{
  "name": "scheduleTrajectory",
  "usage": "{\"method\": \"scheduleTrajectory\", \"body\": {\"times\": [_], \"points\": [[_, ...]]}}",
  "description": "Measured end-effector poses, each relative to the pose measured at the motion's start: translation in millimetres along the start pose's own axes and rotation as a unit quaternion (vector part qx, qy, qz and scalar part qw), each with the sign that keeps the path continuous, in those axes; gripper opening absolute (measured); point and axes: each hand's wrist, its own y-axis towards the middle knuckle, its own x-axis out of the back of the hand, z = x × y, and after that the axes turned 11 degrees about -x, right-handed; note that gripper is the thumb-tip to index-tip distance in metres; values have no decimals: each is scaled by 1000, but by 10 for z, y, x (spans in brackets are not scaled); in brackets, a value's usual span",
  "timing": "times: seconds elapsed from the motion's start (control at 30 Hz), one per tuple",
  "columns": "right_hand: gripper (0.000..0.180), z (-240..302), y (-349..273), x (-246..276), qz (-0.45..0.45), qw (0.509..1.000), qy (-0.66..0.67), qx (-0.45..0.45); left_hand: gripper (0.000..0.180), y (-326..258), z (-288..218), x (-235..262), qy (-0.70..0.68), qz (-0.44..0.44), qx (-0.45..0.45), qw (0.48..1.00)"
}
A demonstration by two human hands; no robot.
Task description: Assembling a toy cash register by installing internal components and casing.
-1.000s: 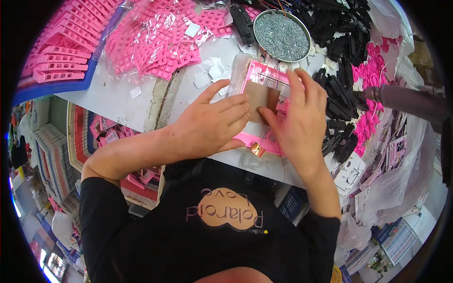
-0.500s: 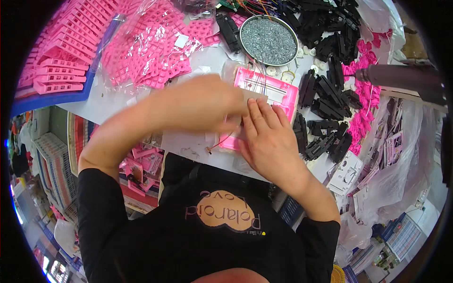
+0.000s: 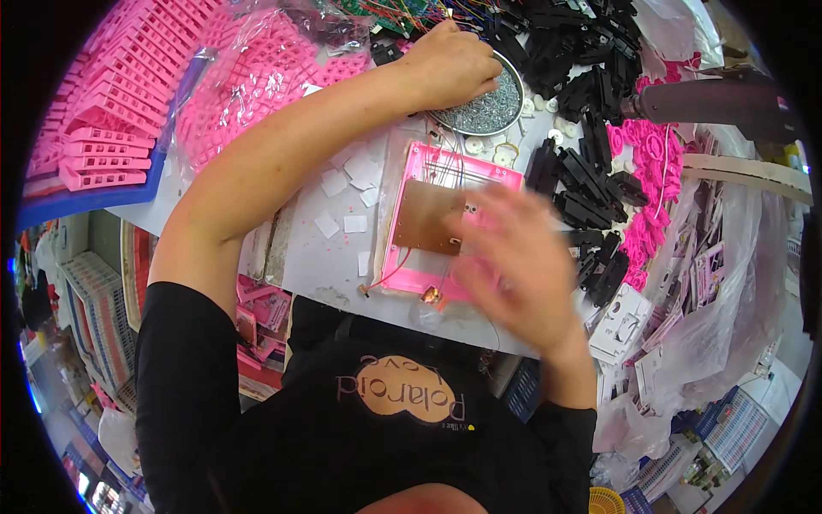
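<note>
My left hand [image 3: 451, 67] reaches over the round dish [image 3: 520, 110] of small silver screws [image 3: 488, 113]. Its fingers are curled together at the screws, and what they pinch is hidden. Below lies a pink plastic case [image 3: 391, 267], open side up. A brown circuit board [image 3: 425, 218] sits inside it, with thin wires at its far end and a red wire [image 3: 394, 276] out to the near left. Over the case's right side my right hand [image 3: 518, 261] is smeared by motion, fingers apart, with nothing seen in it. A small coppery part [image 3: 431, 295] shows at the near edge.
Bagged pink parts [image 3: 244, 94] and a blue tray [image 3: 128, 193] of pink frames stand left. Black plastic parts [image 3: 591, 171] crowd the right, beside pink straps [image 3: 655, 184]. A dark tool [image 3: 711, 107] juts in from the right. White paper pieces [image 3: 355, 224] lie left of the case.
My left hand has moved from the case up to the dish of screws. My right hand has lifted off the board and shifted toward me, uncovering the board.
</note>
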Motion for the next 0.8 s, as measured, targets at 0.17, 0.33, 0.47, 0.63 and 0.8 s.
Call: {"method": "scheduleTrajectory", "body": {"times": [0.17, 0.33, 0.47, 0.63, 0.8], "points": [[24, -383, 606, 800, -543, 790, 283, 15, 27, 173, -4, 68, 19, 101, -1, 995], [46, -877, 753, 1075, -162, 868, 467, -52, 23, 118, 28, 70, 27, 6, 23, 999], [42, -853, 667, 879, -68, 866, 494, -40, 22, 91, 21, 200, 14, 45, 62, 997], [30, -507, 435, 380, -200, 836, 509, -39, 18, -74, -331, 594, -156, -62, 27, 985], [25, 131, 147, 175, -120, 763, 633, 50, 13, -584, -1356, 1226, -276, 41, 20, 960]]}}
